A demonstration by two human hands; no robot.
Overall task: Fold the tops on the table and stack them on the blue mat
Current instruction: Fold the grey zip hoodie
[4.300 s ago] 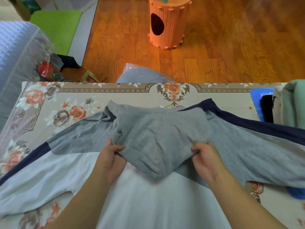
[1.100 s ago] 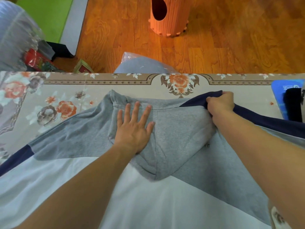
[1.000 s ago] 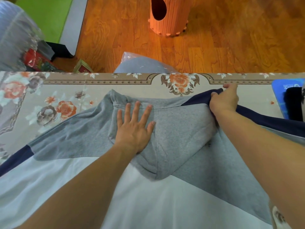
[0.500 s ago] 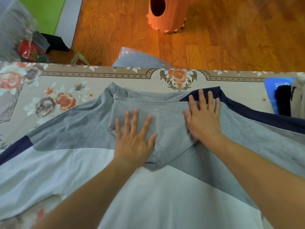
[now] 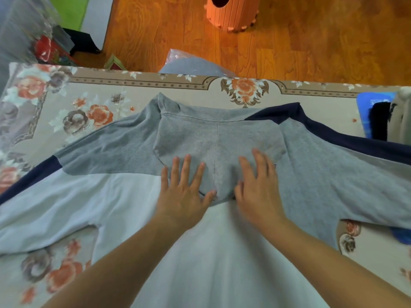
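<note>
- The left hand (image 5: 182, 194) lies flat, palm down, fingers straight and spread, pressing the lower part of the grey hood (image 5: 218, 147) of the hoodie (image 5: 200, 252); it grasps nothing.
- The right hand (image 5: 258, 190) lies just beside it, also flat with fingers extended and slightly apart, pressing the hood's right lower part; it is a little blurred, and holds nothing.
- The thumbs nearly meet at the hood's pointed tip, which sits between the two hands.
- The hoodie lies spread out on the table (image 5: 311, 101), its pale body nearest, under both forearms, its grey shoulders and hood beyond the fingertips, folded down onto the back.
- Its sleeves spread to either side, each with a navy band; the right one runs toward the frame's right edge.
- The table carries a beige cloth with orange and grey flowers.
- At the far right of the table lies the blue mat (image 5: 364, 107), with a black garment (image 5: 380, 121) and a pale one (image 5: 402, 116) on it, well apart from both hands.
- Beyond the table's far edge, a plastic bag (image 5: 191, 65) of grey fabric rests on the wooden floor (image 5: 311, 41).
- Farther off stands an orange slatted tub (image 5: 233, 14); to the left, a green mat (image 5: 71, 10).
</note>
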